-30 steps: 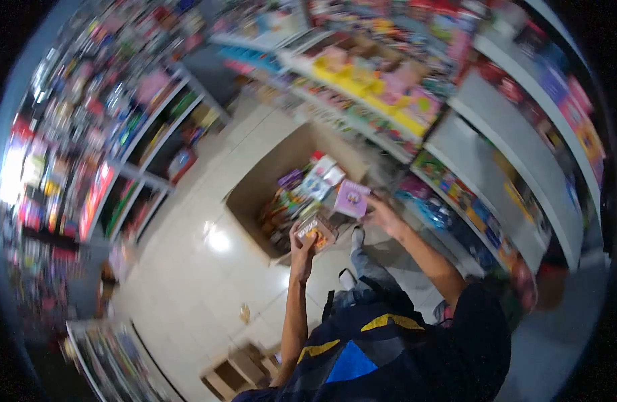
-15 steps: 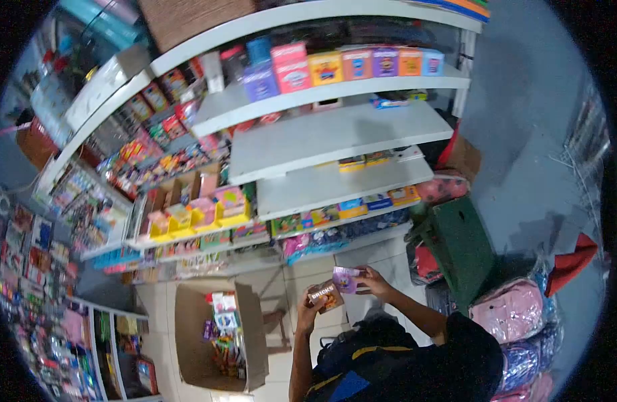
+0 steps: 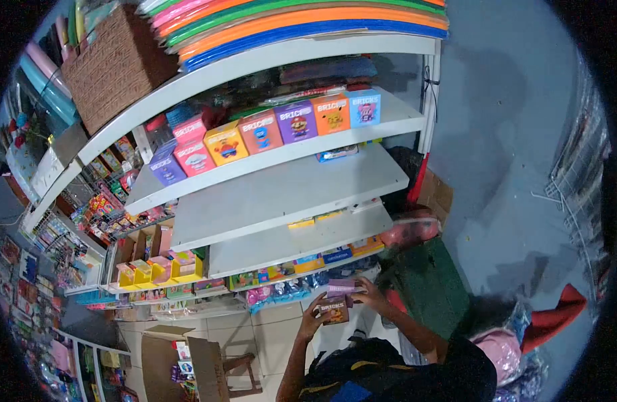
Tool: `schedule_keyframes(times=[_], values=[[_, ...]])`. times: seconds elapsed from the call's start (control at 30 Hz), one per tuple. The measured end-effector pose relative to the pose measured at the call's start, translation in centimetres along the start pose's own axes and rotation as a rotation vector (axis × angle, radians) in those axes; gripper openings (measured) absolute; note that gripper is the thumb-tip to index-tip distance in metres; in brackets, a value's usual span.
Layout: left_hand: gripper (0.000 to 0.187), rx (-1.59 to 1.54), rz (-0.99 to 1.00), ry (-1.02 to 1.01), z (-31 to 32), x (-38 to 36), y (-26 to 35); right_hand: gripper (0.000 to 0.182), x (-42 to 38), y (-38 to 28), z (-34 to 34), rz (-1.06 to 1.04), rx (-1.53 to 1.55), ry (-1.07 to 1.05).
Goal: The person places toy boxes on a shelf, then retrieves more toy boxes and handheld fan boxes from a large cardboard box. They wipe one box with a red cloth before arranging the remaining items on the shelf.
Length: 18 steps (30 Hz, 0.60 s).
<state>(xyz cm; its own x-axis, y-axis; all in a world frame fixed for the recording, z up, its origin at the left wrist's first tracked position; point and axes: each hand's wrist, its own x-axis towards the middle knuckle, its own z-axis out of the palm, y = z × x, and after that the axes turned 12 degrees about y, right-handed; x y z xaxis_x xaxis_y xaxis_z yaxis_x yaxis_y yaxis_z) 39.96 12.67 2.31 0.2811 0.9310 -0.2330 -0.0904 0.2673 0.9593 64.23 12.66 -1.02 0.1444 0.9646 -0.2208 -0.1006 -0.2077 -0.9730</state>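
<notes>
Counting left to right: 1 open carton [image 3: 157, 367] on the floor, mixed packets inside, too small to count. 1 stool [image 3: 244, 376] just beside it. Upper shelf [image 3: 281, 151]: 8 BRICKS boxes [image 3: 261, 132], 7 lined along the front edge, 1 stacked. Order from near left end: purple, pink with another pink on top, yellow, salmon, purple, orange, light blue, that one just short of the right front corner. So 8 are up on the shelf, 2 more are off it, 1 per hand. Left hand [image 3: 310, 321] closed on the brown box [image 3: 335, 312], at its left side. Right hand [image 3: 371, 297] pinching the purple-pink box [image 3: 340, 288] by its right side, just above the brown one.
</notes>
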Motion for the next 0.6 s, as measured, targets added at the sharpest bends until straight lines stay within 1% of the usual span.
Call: schedule_keyframes(times=[0.03, 0.07, 0.13, 0.17, 0.2, 0.23, 0.3, 0.33, 0.37, 0.43, 0.47, 0.5, 0.57, 0.6], values=[[0.071, 0.010, 0.003, 0.007, 1.2, 0.6, 0.7, 0.058, 0.9, -0.7, -1.0, -0.010, 0.065, 0.004], [0.071, 0.019, 0.010, 0.014, 2.2, 1.6, 1.3, 0.058, 1.6, -2.3, -1.9, -0.032, 0.052, 0.019], [0.069, 0.003, 0.073, 0.030, 3.0, 3.2, 0.4, 0.060, 2.3, -6.1, -3.2, -0.067, 0.026, 0.046], [0.068, 0.003, 0.099, 0.049, 3.3, 3.6, 0.6, 0.065, 4.1, -6.6, -4.5, -0.147, 0.030, -0.010], [0.067, 0.004, 0.124, 0.065, 3.5, 3.8, 1.4, 0.064, 5.1, -8.5, -5.6, -0.191, 0.036, 0.007], [0.060, -0.009, 0.132, 0.079, 3.6, 3.7, 2.2, 0.064, 6.0, -10.4, -6.8, -0.234, 0.041, 0.030], [0.057, -0.043, 0.086, 0.117, 2.7, 3.9, 2.1, 0.069, 7.2, -18.0, -8.5, -0.452, -0.060, 0.079], [0.055, -0.059, 0.061, 0.133, 2.4, 4.1, 2.2, 0.068, 6.8, -22.1, -9.1, -0.532, -0.008, 0.143], [0.052, -0.057, 0.171, 0.185, 2.8, 3.9, 3.5, 0.067, 6.4, -26.0, -9.6, -0.616, 0.044, 0.207], [0.052, -0.092, 0.143, 0.204, 1.9, 4.8, 3.5, 0.066, 6.3, -32.0, -11.0, -0.789, 0.160, 0.301], [0.052, -0.108, 0.126, 0.215, 1.3, 5.1, 3.6, 0.061, 5.9, -35.0, -11.4, -0.796, 0.074, 0.414], [0.050, -0.098, 0.113, 0.244, 1.2, 5.3, 4.8, 0.059, 9.2, -35.5, -13.9, -0.953, 0.075, 0.398], [0.050, -0.055, 0.182, 0.247, 0.8, 6.4, 6.3, 0.058, 10.6, -39.4, -15.1, -1.030, 0.011, 0.500], [0.050, -0.033, 0.217, 0.245, 0.8, 6.9, 7.1, 0.058, 12.0, -40.7, -15.7, -1.015, 0.017, 0.513]])
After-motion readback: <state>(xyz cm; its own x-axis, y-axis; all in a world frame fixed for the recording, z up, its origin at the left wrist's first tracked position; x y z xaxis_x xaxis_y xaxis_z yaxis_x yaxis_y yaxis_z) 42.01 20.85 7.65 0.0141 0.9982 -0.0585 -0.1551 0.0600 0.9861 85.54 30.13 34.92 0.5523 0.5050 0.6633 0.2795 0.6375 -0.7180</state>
